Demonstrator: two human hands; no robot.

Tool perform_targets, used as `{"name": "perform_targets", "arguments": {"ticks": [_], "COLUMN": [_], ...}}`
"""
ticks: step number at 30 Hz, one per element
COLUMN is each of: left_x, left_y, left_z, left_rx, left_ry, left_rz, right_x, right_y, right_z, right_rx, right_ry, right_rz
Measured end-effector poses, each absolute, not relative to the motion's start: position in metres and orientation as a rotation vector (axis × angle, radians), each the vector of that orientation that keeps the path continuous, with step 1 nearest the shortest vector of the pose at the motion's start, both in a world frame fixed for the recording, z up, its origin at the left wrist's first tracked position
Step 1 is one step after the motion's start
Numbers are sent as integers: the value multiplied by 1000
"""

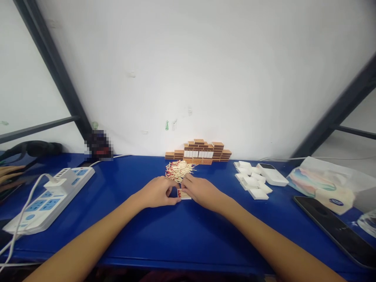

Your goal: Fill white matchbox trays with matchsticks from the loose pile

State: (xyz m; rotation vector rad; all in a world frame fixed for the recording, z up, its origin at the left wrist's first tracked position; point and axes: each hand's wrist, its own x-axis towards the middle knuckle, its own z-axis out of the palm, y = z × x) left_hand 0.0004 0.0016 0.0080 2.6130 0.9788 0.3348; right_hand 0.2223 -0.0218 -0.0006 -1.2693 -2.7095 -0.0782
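The left hand (pixel 161 192) curves its thumb and fingers around the left end of a small white tray (pixel 186 198), the thumb touching its near corner; how firmly it grips cannot be told. The right hand (pixel 200 190) has its fingers bunched together over the tray's right part, and whether they pinch anything is hidden. The tray lies on the blue tabletop (pixel 188 239) between the two hands, with red-headed matches inside it.

Just beyond the fingertips sits a loose heap of matches (pixel 179 169). Farther behind it, along the wall (pixel 188 78), stand stacked brown matchboxes (pixel 217 151). Right of the grip, well apart, white trays (pixel 251 181) lie jumbled beside a white device (pixel 272 174); farther right are a plastic-wrapped pack (pixel 326 188) and a black phone (pixel 331 229). Left of the grip, well apart, is a white power strip (pixel 44 211) with an adapter (pixel 60 184) plugged in. Beyond that, at the far left, another person's hand (pixel 10 174) shows.
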Motion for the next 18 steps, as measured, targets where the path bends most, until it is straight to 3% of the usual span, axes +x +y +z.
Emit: {"name": "perform_targets", "arguments": {"ticks": [11, 18], "left_x": [1, -15], "left_y": [0, 7], "left_z": [8, 28], "left_rx": [2609, 2727], "left_ry": [998, 1141], "left_rz": [346, 475], "right_x": [230, 239], "right_y": [-21, -9], "right_z": [2, 5], "right_rx": [-1218, -1265], "right_ry": [-2647, -2285], "right_rz": [65, 72]}}
